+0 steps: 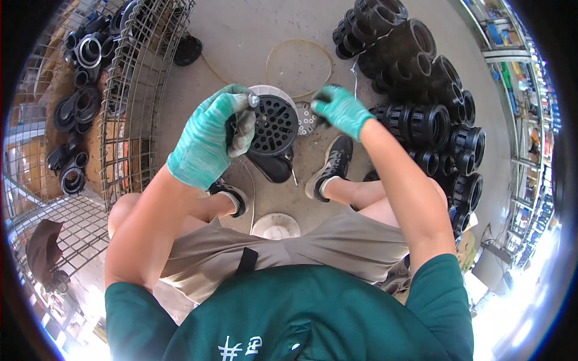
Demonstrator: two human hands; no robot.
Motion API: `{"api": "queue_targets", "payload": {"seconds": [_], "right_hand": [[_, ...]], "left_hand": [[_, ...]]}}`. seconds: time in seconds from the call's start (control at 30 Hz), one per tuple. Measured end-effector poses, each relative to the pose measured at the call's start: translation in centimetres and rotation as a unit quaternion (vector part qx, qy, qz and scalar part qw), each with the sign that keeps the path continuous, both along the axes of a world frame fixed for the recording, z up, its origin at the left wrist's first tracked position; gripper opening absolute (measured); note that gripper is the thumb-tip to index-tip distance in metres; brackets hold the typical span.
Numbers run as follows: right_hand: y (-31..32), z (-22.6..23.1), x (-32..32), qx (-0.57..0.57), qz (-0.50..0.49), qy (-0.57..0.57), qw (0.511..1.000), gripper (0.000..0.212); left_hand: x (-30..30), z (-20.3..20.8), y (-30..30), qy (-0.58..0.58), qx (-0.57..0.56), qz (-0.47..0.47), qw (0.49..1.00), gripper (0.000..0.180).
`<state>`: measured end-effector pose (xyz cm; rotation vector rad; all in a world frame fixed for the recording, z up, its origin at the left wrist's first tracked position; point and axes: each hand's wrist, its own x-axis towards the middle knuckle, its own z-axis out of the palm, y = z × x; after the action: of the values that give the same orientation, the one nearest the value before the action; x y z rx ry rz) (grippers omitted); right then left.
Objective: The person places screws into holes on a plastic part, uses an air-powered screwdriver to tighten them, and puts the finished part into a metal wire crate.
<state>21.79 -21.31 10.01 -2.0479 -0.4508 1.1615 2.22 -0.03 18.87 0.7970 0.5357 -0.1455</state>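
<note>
My left hand (214,135), in a green glove with grey fingers, grips the left edge of a black drain fitting (274,123). Its round top is pierced with many holes, and a curved black body (274,168) extends below it. A small shiny metal piece (253,100) shows at my left fingertips; its kind is unclear. My right hand (343,109), gloved the same way, is closed beside a shallow round dish (306,125) holding several small pale rings. What its fingers hold, if anything, is hidden. Behind the fitting a white round rim (274,91) shows.
Stacks of black ribbed pipe fittings (415,78) stand to the right. On the left, a wire mesh cage (132,102) holds black rings and cartons. A yellowish hose (301,42) loops on the floor ahead. A white round object (276,227) lies between my feet; shelving (512,108) lines the far right.
</note>
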Motion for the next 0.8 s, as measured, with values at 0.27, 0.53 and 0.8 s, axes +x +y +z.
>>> {"api": "queue_targets", "payload": {"seconds": [0.27,0.53,0.8], "right_hand": [[-3.1,-24.4,-12.2,-0.144,0.113,-0.185,0.966,0.055],[1.2,-26.8,-14.8,-0.203,-0.035,-0.168,0.964,0.056],[-1.8,-19.5,-8.9,-0.179,-0.048,-0.159,0.970,0.057]], "left_hand": [[0.3,1.4,1.7,0.018,-0.006,0.071,0.997,0.016],[0.7,1.8,2.6,0.010,0.046,0.123,0.991,0.020],[0.4,1.9,2.8,0.013,0.068,0.124,0.990,0.014]]}}
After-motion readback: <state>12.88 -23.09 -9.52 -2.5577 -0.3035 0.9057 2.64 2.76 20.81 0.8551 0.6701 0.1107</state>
